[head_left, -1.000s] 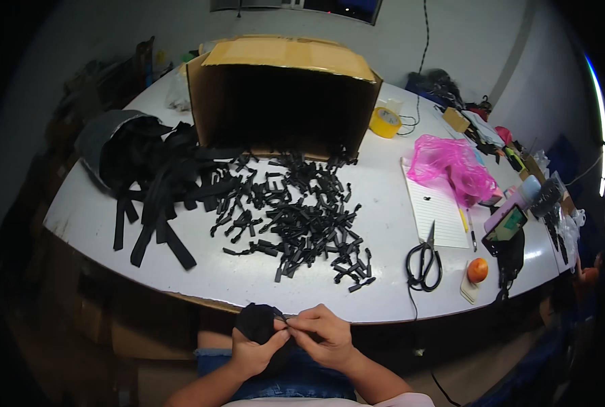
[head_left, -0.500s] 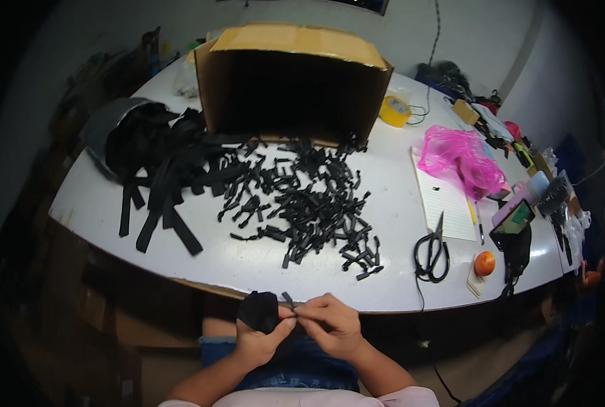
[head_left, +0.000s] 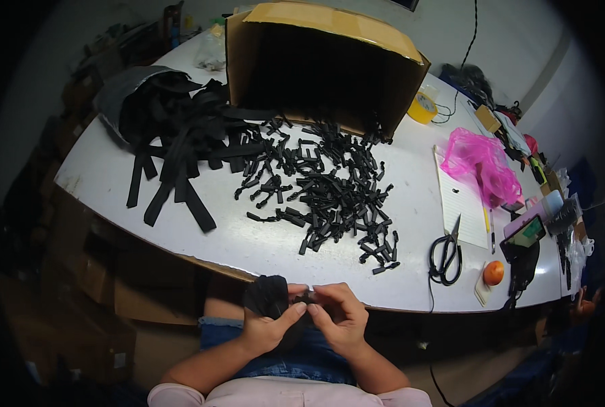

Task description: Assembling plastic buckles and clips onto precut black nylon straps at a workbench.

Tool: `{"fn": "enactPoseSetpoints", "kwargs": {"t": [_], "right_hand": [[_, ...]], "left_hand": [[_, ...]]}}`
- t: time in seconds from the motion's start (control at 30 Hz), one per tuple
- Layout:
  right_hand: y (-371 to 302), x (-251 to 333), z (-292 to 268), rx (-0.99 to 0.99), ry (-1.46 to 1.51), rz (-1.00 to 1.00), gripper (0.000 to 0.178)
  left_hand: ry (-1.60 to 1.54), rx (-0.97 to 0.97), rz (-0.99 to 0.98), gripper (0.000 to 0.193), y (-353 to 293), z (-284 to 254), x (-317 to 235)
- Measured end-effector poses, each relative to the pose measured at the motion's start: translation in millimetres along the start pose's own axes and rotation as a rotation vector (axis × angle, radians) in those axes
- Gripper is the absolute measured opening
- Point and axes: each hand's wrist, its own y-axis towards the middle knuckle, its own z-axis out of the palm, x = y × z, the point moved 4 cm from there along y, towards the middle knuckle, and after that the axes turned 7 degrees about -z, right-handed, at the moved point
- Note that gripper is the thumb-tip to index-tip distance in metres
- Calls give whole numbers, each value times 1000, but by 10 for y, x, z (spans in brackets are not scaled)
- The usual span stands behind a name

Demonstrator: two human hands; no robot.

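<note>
So the thing to watch is the small dark piece (head_left: 305, 297) up in front of the lap, just off the near edge of the white table (head_left: 248, 237). Left hand (head_left: 267, 334) has its fingers curled round a black bundle (head_left: 266, 296) that looks like cloth, sitting at 9 o'clock from the piece, and its thumb and fingertip seem to be on the piece too. Right hand (head_left: 344, 319) comes in from about 4 o'clock, pinching the piece between thumb and fingers. Its exact shape is mostly hidden by fingertips, so can't tell you more there

How it'd handle, my guess: next to no weight, fiddly, kinda slick if it's plastic like the pile of small black parts (head_left: 339, 193) (between 12 and 1 from the hands) appears to be. I'd go fingertips only, one pinch at each end, and not bend it hard because thin bits could snap. The bundle looks soft and squashy, so I'd hold it round the middle in a loose palm, no real squeeze needed. Black straps (head_left: 175, 159) toward 11 look floppy too, grab those near an end imo
</note>
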Motion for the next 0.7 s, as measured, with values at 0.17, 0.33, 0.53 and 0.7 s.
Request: {"fn": "enactPoseSetpoints", "kwargs": {"t": [0.17, 0.33, 0.53, 0.7], "right_hand": [[-72, -38, 25, -15, 136, 70, 11], [-57, -129, 36, 38, 419, 322, 6], [-56, -237, -45, 274, 713, 702, 9], [-45, -157, 4, 164, 525, 552, 10]], "left_hand": [[90, 31, 85, 16, -30, -34, 12], [-11, 56, 88, 18, -34, -19, -62], [-57, 178, -164, 14, -31, -32, -35], [-39, 153, -127, 13, 3, -40, -33]]}}
